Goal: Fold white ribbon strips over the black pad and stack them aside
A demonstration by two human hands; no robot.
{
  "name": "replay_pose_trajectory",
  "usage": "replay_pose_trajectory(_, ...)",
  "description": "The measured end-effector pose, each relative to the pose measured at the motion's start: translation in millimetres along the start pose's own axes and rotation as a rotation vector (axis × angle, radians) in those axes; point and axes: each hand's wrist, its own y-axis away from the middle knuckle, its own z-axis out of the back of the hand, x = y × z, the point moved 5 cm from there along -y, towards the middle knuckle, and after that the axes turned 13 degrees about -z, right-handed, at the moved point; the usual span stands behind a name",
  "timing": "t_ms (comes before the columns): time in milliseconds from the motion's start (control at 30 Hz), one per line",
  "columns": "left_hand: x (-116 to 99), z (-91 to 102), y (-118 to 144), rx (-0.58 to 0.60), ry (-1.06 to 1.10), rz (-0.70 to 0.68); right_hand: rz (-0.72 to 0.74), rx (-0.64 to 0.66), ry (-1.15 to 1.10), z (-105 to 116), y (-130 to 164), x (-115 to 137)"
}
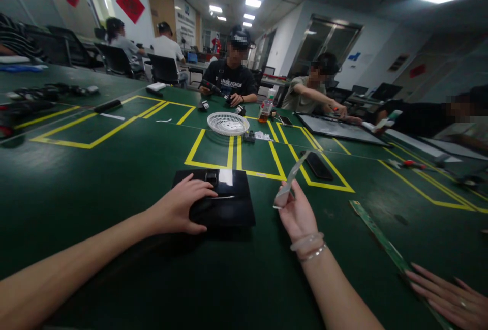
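- Another person's hand at lower right, ring on one finger, laid over the near end of a long green strip.
- Right hand: gripping a thin translucent piece between thumb and fingers, piece tilted up above the bench. Bracelets on the wrist.
- Left hand: fingers spread over a black panel, thumb by its near edge, not closed around it.
- Black panel lies on the green bench, left of the right hand; white patch near its far edge.
- Dark phone flat just beyond the right hand, partly over yellow tape.
- Farther: round white basket, small dark parts just beside it, bottle to its right.
- Right of that, person in a light shirt leans over a large flat panel, hands on or just above it, can't tell.
- Across: person in black T-shirt holding a dark tool.
- Back: two people in white tops, seated by black chairs.
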Motion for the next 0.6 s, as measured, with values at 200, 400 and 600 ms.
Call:
replay_pose_trajectory(200,1.3,-16.6,0.4,0.075,0.038,-0.059,0.087,0.015,0.057,-10.1,11.8,-1.6)
replay_pose_trajectory(400,-12.6,1.6,2.6,-0.104,-0.208,-0.217,0.478,0.217,0.691,-35.6,34.3,-0.4)
replay_pose_trajectory(600,-49.5,24.6,19.7,-0.412,-0.465,-0.519,0.893,0.454,1.382,-58.8,65.8,-14.4)
